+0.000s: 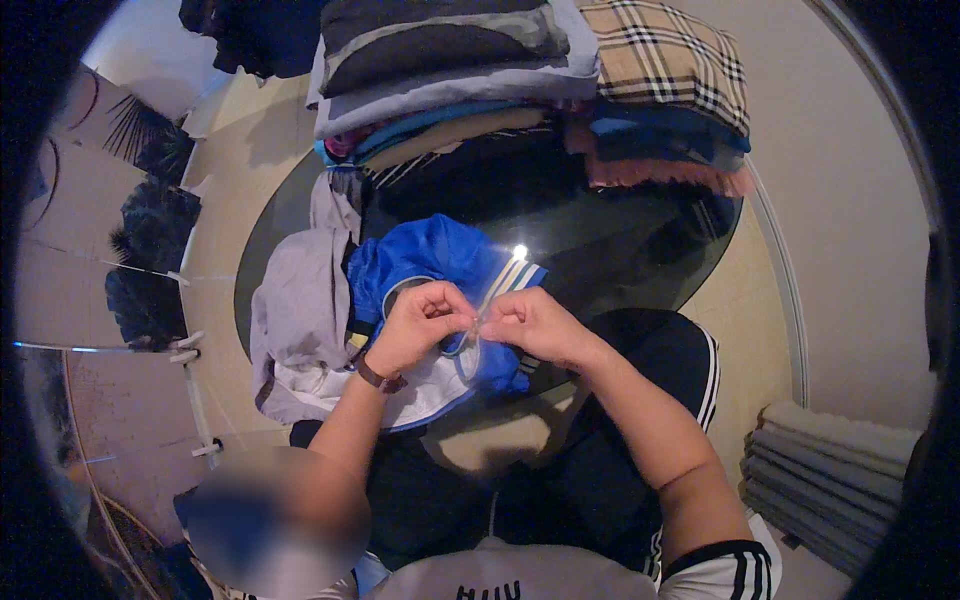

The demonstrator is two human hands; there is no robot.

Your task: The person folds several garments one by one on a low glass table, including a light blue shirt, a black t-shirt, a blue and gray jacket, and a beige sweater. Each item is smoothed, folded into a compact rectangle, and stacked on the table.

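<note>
My left hand (431, 324) and my right hand (529, 326) meet fingertip to fingertip over a blue jacket (442, 247) with a white lining. Both pinch a small part near the jacket's edge, possibly a cord or zip end; it is too blurred to tell. The jacket's striped ribbed band (517, 276) lies just beyond my right hand. A brown-strapped watch is on my left wrist. To the left of the jacket, and partly against it, lies a crumpled light grey garment (304, 292). Both garments rest on a dark round glass table (660, 255).
Folded grey and black clothes (450, 67) are stacked at the table's far side, beside a beige plaid cloth (664, 56) on a second stack. Folded grey textiles (825, 465) are piled on the floor at right. A blurred patch hides something at lower left.
</note>
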